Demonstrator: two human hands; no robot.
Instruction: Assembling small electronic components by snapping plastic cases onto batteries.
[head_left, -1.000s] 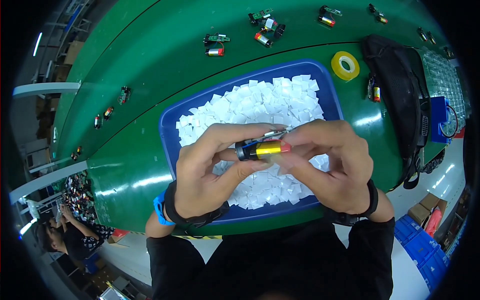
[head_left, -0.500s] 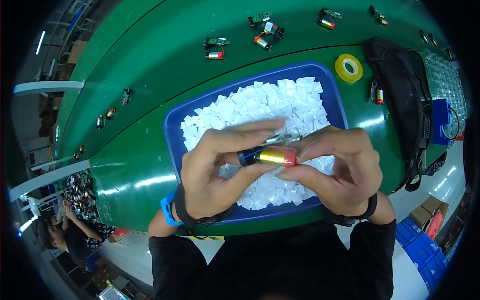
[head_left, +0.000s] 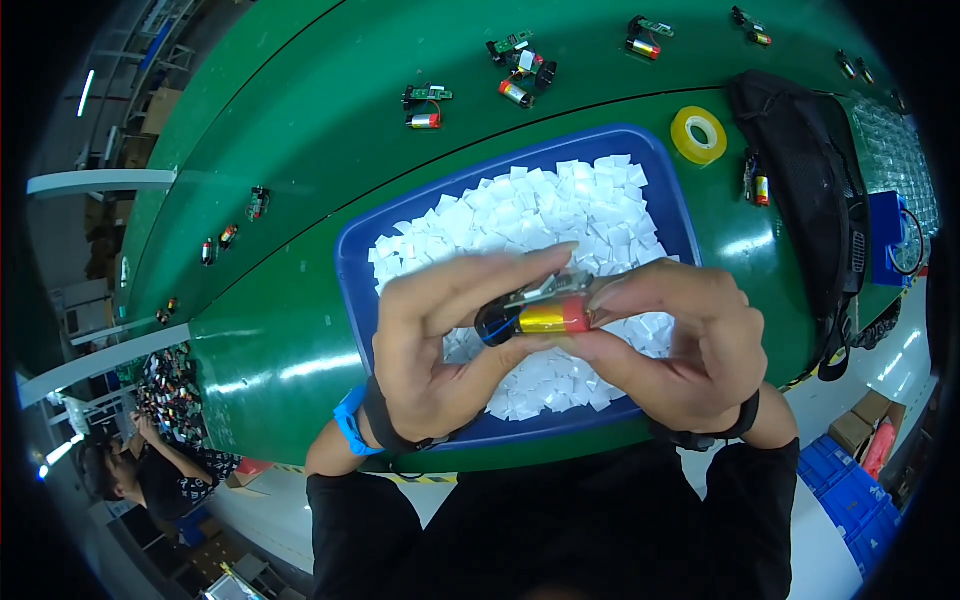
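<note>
A small cylindrical battery (head_left: 545, 318) with a yellow and red wrap is held level between both hands. A black round cap is at its left end with a blue wire beside it, and a narrow circuit board (head_left: 555, 287), partly blurred, lies along its far side. My left hand (head_left: 425, 335) is closed around the black end, thumb below, with its forefinger reaching over the board. The thumb and fingers of my right hand (head_left: 695, 335) pinch the red end. Beneath both hands, white square pieces (head_left: 560, 205) fill a blue tray (head_left: 352, 270).
Battery-and-board sets (head_left: 424, 121) are spread along the green table's far strip. Right of the tray are a yellow tape roll (head_left: 685, 142), another battery set (head_left: 762, 190) and a black bag (head_left: 790, 150). At far left, a co-worker (head_left: 165, 470) sits near a heap of parts (head_left: 175, 395).
The battery has tilted slightly, and its black cap now turns more toward me. The board shows more plainly. Sets at the back centre appear slightly lower and further left; the whole view has shifted a little.
</note>
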